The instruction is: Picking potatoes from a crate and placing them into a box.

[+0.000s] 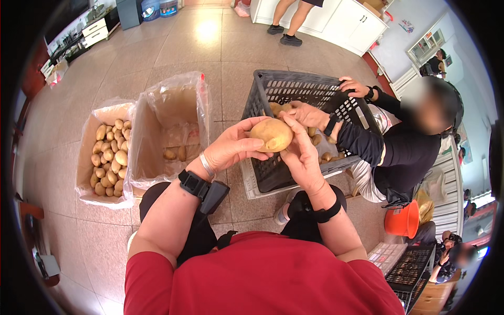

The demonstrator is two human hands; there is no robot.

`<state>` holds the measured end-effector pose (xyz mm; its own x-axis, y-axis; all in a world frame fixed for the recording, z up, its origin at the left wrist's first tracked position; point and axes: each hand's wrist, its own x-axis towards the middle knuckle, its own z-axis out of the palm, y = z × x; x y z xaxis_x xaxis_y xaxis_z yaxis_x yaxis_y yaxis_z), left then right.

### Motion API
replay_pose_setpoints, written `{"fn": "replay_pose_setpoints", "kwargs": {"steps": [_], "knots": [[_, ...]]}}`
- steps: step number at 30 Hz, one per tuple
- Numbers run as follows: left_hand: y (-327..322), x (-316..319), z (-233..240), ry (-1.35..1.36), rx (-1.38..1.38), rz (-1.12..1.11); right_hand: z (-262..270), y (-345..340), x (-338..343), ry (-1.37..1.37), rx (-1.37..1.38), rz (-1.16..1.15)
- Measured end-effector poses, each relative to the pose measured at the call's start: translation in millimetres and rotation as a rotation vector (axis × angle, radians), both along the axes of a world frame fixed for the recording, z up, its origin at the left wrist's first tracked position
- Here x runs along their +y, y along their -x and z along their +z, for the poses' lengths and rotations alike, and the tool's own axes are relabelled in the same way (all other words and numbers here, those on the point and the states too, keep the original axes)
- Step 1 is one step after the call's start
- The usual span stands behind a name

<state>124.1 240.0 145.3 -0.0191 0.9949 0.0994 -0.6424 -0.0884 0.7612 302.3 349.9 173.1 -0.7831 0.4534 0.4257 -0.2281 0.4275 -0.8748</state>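
Observation:
A large yellow-skinned potato (271, 135) is held up between both my hands, above the near left part of a black plastic crate (267, 173). My left hand (240, 143) grips it with the thumb across its front. My right hand (301, 151) touches its right side with the fingertips. Several more potatoes (326, 156) lie inside the crate, partly hidden by hands and arms. To the left stands a plastic-lined cardboard box (169, 118) with a few potatoes at its bottom. Beside it, a smaller lined box (84, 157) holds many potatoes.
A co-worker at the right reaches a hand (311, 116) into the crate and rests the other on its rim. An orange bucket (401, 219) and stacked black crates (411, 265) stand at the lower right. Another person stands by white cabinets (346, 23) at the back.

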Motion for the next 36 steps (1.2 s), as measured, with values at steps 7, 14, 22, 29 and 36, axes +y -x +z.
{"fn": "replay_pose_setpoints", "kwargs": {"steps": [7, 14, 22, 29, 36], "knots": [[-1.3, 5.0, -0.9, -0.023, 0.175, 0.052, -3.9, -6.9, 8.2, 0.381, -0.062, 0.034], [-3.6, 8.0, -3.3, -0.055, 0.261, 0.023, -6.3, -5.0, 11.9, 0.377, -0.082, -0.007], [-7.1, 5.7, 12.1, 0.015, 0.015, -0.039, -3.1, 0.6, 8.6, 0.057, -0.061, -0.215], [-8.8, 8.9, 2.4, 0.051, 0.046, -0.028, 3.4, 5.8, -2.4, -0.685, -0.084, -0.352], [-13.1, 11.0, -4.0, 0.125, 0.09, 0.179, -0.3, 15.1, -14.3, -0.604, -0.081, -0.23]]}}
